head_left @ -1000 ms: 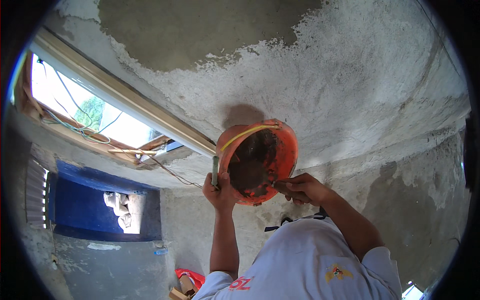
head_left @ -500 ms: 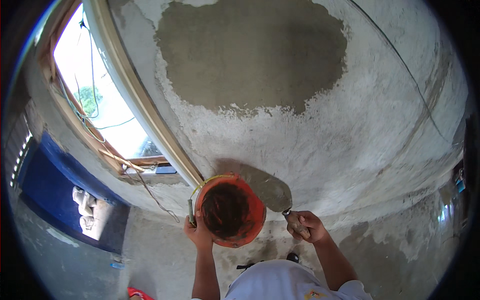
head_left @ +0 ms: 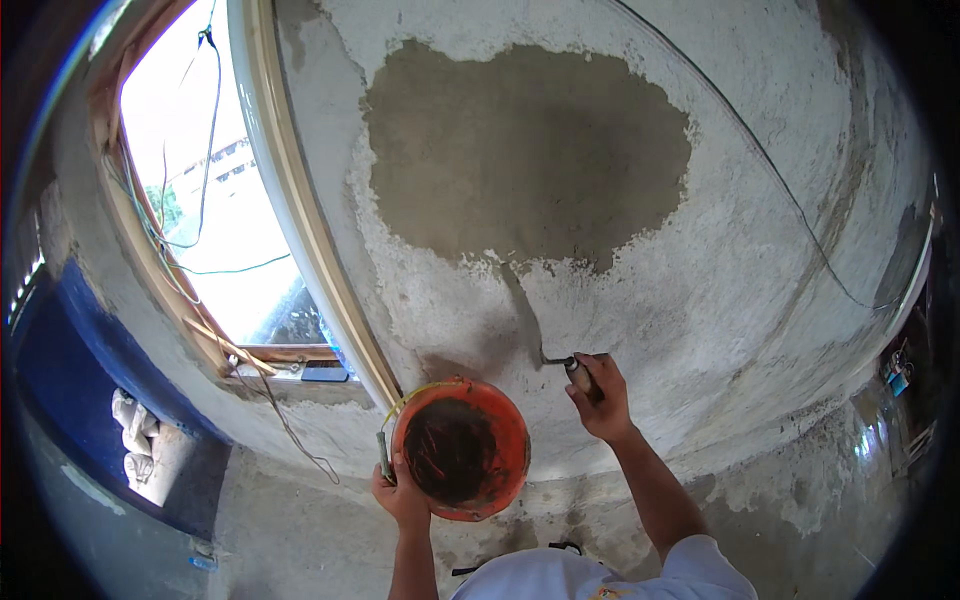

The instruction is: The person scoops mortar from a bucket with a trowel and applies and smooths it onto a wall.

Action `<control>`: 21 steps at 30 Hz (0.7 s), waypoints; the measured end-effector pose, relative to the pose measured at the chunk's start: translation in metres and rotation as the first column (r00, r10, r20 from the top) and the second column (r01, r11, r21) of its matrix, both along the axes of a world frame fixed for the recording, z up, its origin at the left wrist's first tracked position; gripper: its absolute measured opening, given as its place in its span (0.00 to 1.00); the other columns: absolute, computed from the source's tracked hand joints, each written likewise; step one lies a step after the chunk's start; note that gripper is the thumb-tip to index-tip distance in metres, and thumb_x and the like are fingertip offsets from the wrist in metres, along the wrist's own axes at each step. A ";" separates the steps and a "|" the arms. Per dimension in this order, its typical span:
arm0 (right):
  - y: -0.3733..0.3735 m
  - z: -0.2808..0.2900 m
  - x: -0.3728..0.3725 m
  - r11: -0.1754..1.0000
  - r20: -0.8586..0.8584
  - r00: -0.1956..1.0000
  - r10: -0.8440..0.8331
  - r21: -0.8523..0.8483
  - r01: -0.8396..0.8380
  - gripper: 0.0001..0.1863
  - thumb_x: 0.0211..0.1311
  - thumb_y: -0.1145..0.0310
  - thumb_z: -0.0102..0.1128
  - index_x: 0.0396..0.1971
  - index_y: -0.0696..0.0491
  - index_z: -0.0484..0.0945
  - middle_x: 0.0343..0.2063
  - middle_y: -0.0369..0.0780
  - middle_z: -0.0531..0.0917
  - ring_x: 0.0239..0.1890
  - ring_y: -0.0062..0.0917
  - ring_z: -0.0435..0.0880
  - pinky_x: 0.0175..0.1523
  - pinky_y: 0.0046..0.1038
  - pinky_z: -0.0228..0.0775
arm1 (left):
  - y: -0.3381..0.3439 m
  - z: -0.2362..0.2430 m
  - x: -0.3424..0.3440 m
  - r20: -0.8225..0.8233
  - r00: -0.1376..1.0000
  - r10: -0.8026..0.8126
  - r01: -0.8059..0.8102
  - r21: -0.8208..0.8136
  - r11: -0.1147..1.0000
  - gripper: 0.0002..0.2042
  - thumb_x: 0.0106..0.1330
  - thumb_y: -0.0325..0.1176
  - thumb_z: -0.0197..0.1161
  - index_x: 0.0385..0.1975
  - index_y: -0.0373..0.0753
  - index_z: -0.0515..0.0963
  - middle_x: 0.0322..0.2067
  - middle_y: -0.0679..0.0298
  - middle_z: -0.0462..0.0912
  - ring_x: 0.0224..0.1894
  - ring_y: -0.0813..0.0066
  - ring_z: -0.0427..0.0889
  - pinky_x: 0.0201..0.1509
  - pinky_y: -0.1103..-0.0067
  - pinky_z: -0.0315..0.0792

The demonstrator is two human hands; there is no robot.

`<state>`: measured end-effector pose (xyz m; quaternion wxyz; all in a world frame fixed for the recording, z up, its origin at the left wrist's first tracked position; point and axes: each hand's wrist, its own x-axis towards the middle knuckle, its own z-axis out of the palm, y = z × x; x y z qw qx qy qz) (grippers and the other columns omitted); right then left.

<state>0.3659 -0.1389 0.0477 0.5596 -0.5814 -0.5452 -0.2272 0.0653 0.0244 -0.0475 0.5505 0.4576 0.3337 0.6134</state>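
An orange bucket (head_left: 515, 450) hangs in front of me, with dark grey mortar (head_left: 452, 450) inside. My left hand (head_left: 405, 495) is closed on the bucket's left rim, beside the handle's grip. My right hand (head_left: 606, 402) is wrapped round the wooden handle of a trowel (head_left: 525, 315). Its blade appears nearly edge-on and points up the wall, its tip at the lower edge of a darker patch of wet plaster (head_left: 530, 150). Whether the blade touches the wall, and whether it carries mortar, I cannot tell.
A window opening (head_left: 220, 230) with a pale wooden frame and dangling wires (head_left: 208, 130) lies to the left. A cable (head_left: 760, 150) runs down the rough wall (head_left: 730, 260) on the right. White sacks (head_left: 135, 435) lie by a blue surface at lower left.
The trowel has moved up from beside the bucket to the patch's lower edge, its blade turned from broad face to edge-on. My left hand still holds the bucket. The view has shifted.
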 end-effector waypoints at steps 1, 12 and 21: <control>0.007 -0.002 0.000 1.000 0.009 1.000 -0.003 0.004 0.003 0.31 0.55 0.82 0.75 0.62 0.51 0.81 0.38 0.43 0.84 0.34 0.30 0.86 0.40 0.29 0.79 | 0.001 -0.001 -0.002 -0.009 1.000 0.006 -0.006 -0.008 1.000 0.12 0.78 0.34 0.65 0.31 0.36 0.75 0.27 0.72 0.78 0.29 0.86 0.71 0.33 0.82 0.69; 0.046 -0.011 0.036 0.721 0.413 0.612 -0.675 0.191 0.667 0.20 0.63 0.72 0.71 0.54 0.34 0.87 0.39 0.31 0.86 0.34 0.26 0.86 0.34 0.30 0.74 | -0.004 -0.010 -0.013 -0.113 0.994 -0.012 0.012 -0.003 1.000 0.10 0.78 0.32 0.64 0.33 0.35 0.77 0.28 0.68 0.81 0.27 0.84 0.76 0.32 0.82 0.71; 0.029 -0.053 0.019 0.727 0.262 0.680 -0.685 0.194 0.658 0.20 0.64 0.71 0.70 0.54 0.36 0.87 0.40 0.36 0.87 0.35 0.31 0.87 0.34 0.35 0.76 | -0.002 -0.017 -0.019 -0.110 0.993 0.039 -0.040 -0.012 0.999 0.09 0.78 0.33 0.65 0.35 0.35 0.78 0.28 0.70 0.81 0.28 0.85 0.75 0.33 0.82 0.70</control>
